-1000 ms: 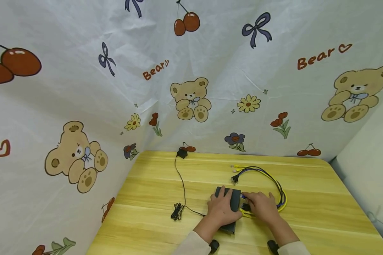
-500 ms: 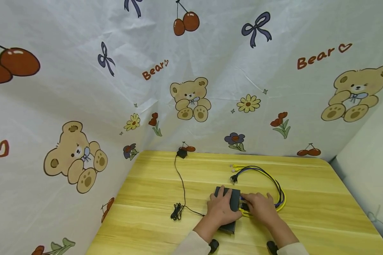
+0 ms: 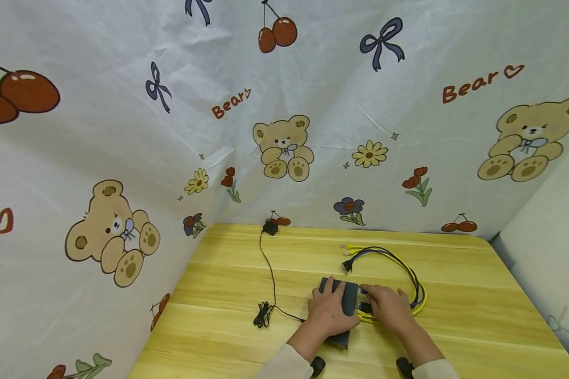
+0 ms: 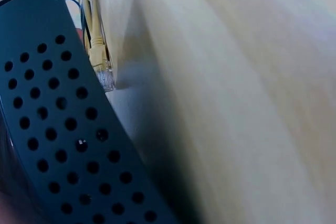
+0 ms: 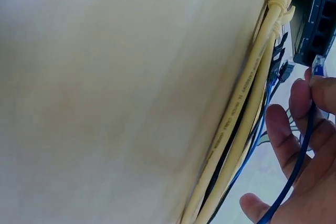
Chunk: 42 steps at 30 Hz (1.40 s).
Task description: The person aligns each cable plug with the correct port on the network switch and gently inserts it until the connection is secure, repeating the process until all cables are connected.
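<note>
A dark network switch (image 3: 339,341) lies on the table in the head view, its row of ports facing right. My left hand (image 3: 329,314) grips it from above, fingers over its top and thumb along the port side. Vent holes cover the switch's side (image 4: 61,103) in the left wrist view. Thumb and fingertips of my right hand (image 3: 391,309) pinch a blue Ethernet cable (image 5: 300,161) just behind its clear plug (image 5: 318,65). That plug is right at the switch's ports; whether it sits inside one cannot be told. Yellow cables (image 5: 245,90) run beside the right hand.
On the wooden table (image 3: 227,273), other cable ends with a black plug (image 3: 347,266) and yellow plugs (image 3: 348,252) lie beyond the switch. A black power adapter (image 3: 271,227) stands near the back edge; its bundled cord (image 3: 263,315) leads to the switch.
The right fingertips with the blue cable's plug moved slightly toward the switch, then a little away and back from it. The left hand and the switch hold still.
</note>
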Available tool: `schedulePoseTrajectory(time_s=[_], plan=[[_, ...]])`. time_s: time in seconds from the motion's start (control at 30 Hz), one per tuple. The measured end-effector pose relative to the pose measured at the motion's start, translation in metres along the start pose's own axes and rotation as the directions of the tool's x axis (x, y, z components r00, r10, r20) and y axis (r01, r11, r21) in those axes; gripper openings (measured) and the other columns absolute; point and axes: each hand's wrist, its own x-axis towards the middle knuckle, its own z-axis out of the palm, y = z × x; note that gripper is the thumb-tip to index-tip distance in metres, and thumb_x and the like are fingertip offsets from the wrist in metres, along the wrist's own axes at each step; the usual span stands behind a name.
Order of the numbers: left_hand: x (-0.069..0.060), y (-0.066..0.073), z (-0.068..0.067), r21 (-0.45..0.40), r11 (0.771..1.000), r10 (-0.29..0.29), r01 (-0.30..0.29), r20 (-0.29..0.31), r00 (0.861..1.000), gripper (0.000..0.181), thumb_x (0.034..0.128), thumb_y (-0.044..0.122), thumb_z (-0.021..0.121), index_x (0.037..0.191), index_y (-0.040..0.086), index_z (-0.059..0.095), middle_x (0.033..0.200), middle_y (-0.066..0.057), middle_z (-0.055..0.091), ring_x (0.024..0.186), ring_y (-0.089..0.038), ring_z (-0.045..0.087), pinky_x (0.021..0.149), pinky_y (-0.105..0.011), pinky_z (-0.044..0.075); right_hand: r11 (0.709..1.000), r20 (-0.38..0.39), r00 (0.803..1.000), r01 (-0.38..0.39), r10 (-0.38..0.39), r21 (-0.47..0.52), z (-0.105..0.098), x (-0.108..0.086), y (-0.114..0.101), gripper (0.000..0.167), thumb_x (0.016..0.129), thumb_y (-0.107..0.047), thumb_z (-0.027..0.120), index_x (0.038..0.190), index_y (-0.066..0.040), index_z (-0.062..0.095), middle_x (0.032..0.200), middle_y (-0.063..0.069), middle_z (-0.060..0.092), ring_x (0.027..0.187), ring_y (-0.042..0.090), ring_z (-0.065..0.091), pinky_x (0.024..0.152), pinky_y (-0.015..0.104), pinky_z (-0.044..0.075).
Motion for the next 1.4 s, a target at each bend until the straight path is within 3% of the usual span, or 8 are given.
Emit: schedulePoseTrajectory(time_s=[0.23,0.43,0.7,1.0,1.27,1.4], plan=[[0.001,-0.001,0.0,-0.011,1.0,-0.005,0.005,0.002,1.0,0.091,0.0751,0.071,0.067,0.154,0.044,0.031,0.163,0.003,0.024,0.125,-0.041,0.044,0.084,-0.055,0.043,1.0,0.063,0.998,-0.002,0.002,0.004,-0.002,0.001,-0.006,0.03,0.096,-0.011,0.063,0.125,-0.016,0.071,0.113,0.008,0.073,0.104,0.032,0.069,0.093,0.078,0.032],[0.0,-0.001,-0.001,0.01,1.0,0.005,-0.005,0.015,1.0,0.091,0.0757,0.07,0.067,0.155,0.043,0.03,0.164,0.003,0.022,0.127,-0.041,0.043,0.084,-0.055,0.043,1.0,0.068,0.997,-0.023,0.023,-0.001,-0.002,0.002,-0.008,0.03,0.097,-0.014,0.063,0.126,-0.011,0.07,0.116,0.012,0.072,0.104,0.035,0.069,0.094,0.076,0.033],[0.001,-0.001,-0.001,0.02,1.0,0.017,-0.018,0.019,1.0,0.093,0.0743,0.07,0.068,0.155,0.042,0.031,0.164,0.002,0.022,0.125,-0.041,0.043,0.084,-0.054,0.043,1.0,-0.017,1.0,0.022,-0.022,-0.023,-0.001,0.004,-0.008,0.016,0.094,-0.015,0.068,0.108,-0.01,0.073,0.093,0.006,0.076,0.084,0.031,0.072,0.094,0.073,0.037],[0.001,-0.001,0.0,-0.006,0.999,0.039,-0.039,-0.002,0.999,0.09,0.0704,0.071,0.072,0.15,0.046,0.039,0.161,0.003,0.029,0.122,-0.04,0.043,0.079,-0.05,0.043,0.993,-0.093,0.99,0.104,-0.109,-0.059,0.0,0.006,-0.007,0.006,0.09,-0.011,0.073,0.094,-0.008,0.07,0.073,0.001,0.069,0.066,0.024,0.068,0.094,0.063,0.045],[-0.001,0.002,-0.007,-0.027,0.999,0.044,-0.044,0.016,0.999,0.089,0.0709,0.069,0.074,0.15,0.045,0.041,0.161,0.0,0.029,0.123,-0.043,0.043,0.078,-0.051,0.044,0.991,-0.129,0.984,0.118,-0.125,-0.056,0.002,0.006,-0.007,0.008,0.087,-0.011,0.076,0.093,-0.009,0.071,0.075,0.002,0.07,0.066,0.023,0.067,0.085,0.055,0.052],[-0.001,0.004,-0.012,-0.082,0.997,0.008,-0.007,0.008,1.0,0.087,0.0703,0.067,0.076,0.148,0.046,0.043,0.161,0.002,0.03,0.119,-0.039,0.046,0.077,-0.051,0.045,0.991,-0.156,0.979,0.119,-0.127,-0.06,-0.003,0.002,-0.01,0.021,0.086,-0.011,0.077,0.106,-0.005,0.071,0.095,0.01,0.073,0.085,0.03,0.07,0.082,0.051,0.053]])
